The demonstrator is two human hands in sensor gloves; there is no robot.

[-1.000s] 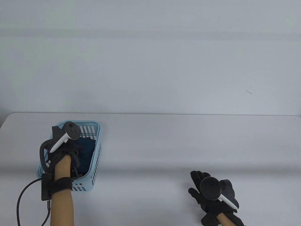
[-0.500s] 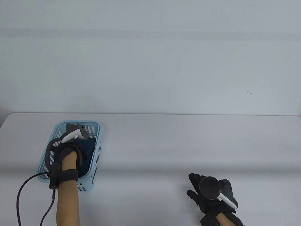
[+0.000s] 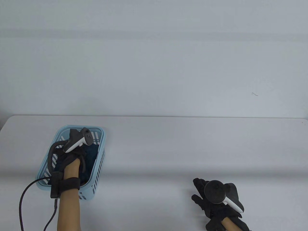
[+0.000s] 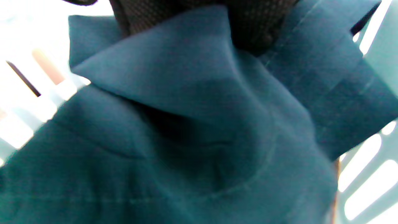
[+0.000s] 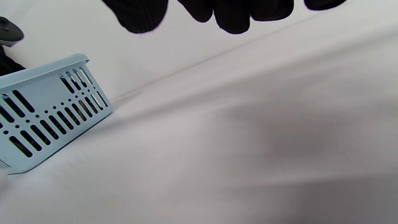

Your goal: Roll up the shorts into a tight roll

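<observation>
Dark teal shorts [image 3: 91, 156] lie crumpled inside a light blue slotted basket [image 3: 102, 134] at the table's left. My left hand [image 3: 70, 157] reaches down into the basket and grips the shorts. In the left wrist view the gloved fingers [image 4: 255, 21] pinch a raised fold of the teal shorts [image 4: 199, 124], which fill the view. My right hand [image 3: 201, 193] rests on the table at the front right, fingers spread and holding nothing. Its fingertips [image 5: 136, 15] hang over bare table in the right wrist view.
The white table [image 3: 168, 149] stretches between the basket and my right hand. The basket's side wall [image 5: 46, 109] shows at the left of the right wrist view. A black cable [image 3: 22, 202] trails from my left wrist off the front edge.
My left hand has sunk deeper into the basket and closed on the shorts. The basket has skewed slightly on the table. My right hand has barely moved.
</observation>
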